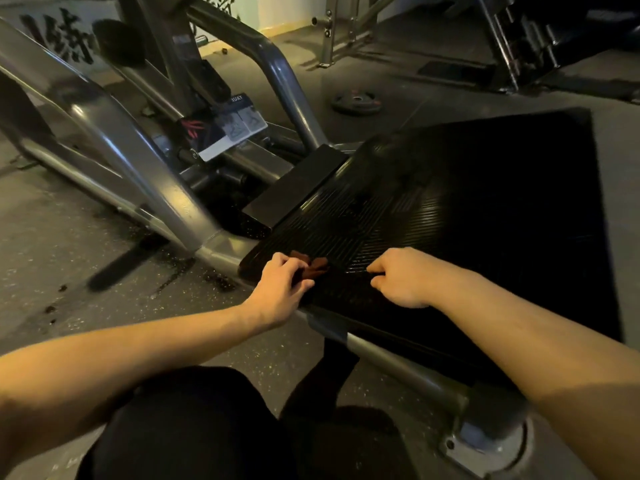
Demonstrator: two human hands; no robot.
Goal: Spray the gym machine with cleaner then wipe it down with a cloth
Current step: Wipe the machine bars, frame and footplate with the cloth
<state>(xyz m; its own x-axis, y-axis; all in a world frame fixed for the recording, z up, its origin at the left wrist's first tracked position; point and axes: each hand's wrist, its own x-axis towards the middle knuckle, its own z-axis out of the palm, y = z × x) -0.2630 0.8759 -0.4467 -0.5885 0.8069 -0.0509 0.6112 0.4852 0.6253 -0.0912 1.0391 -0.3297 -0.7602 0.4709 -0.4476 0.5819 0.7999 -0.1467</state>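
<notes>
The gym machine's black ribbed footplate fills the right half of the head view, tilted on a grey steel frame. A dark cloth with reddish-brown patches lies on the plate's near left corner, hard to make out against the black surface. My left hand grips the cloth's left end with curled fingers. My right hand is curled at the cloth's right end, thumb and forefinger pinched together on its edge. No spray bottle is in view.
Dark wet spots mark the speckled floor left of the plate. A weight plate lies on the floor behind. A label card hangs on the frame. Another machine stands at the back right. My knees in black trousers are below.
</notes>
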